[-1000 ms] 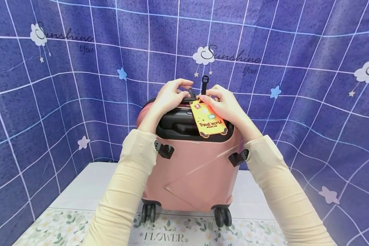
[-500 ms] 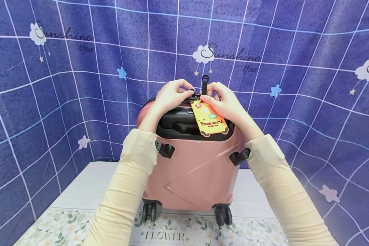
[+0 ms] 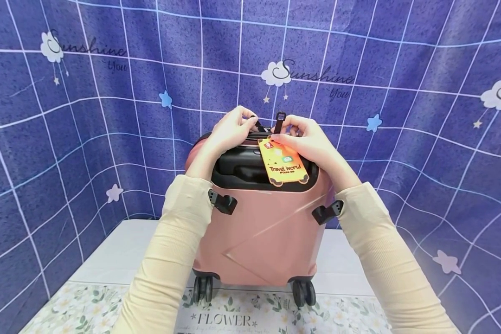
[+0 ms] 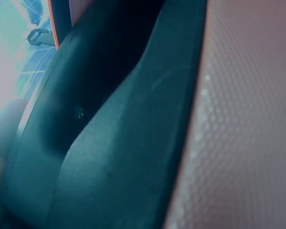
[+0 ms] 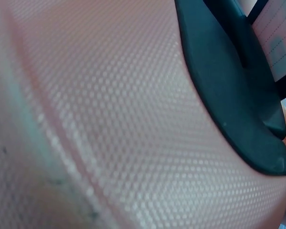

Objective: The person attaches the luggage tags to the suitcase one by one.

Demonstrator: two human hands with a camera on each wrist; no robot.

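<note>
Both hands are at the top of the suitcase, and each is pinching: the left hand has thumb and fingertips together on the thin black strap end, and the right hand nips the buckled strap low down, thumb in front and fingers curled behind.

Largest of all is the blue-purple curtain, gridded with pale lines and printed with clouds, stars and "Sunshine You". A white surface spreads below it, bordered at the front by a floral cloth that bears the word "FLOWER".

Pink and upright, the suitcase stands between the person's forearms, its front wheels at the cloth. Both wrist views show its shell covered in fine raised dots. Set into its upper part is a black recessed panel.

Against that panel's right half hangs the yellow-orange luggage tag, slightly tilted, reading "Travel World", its top edge just under the right thumb. The right wrist view catches its lined other face.

Smaller again are the black wheels, then the black wrist clips at the cream cuffs. Smallest is the buckle, sticking up beside the right fingertips.
</note>
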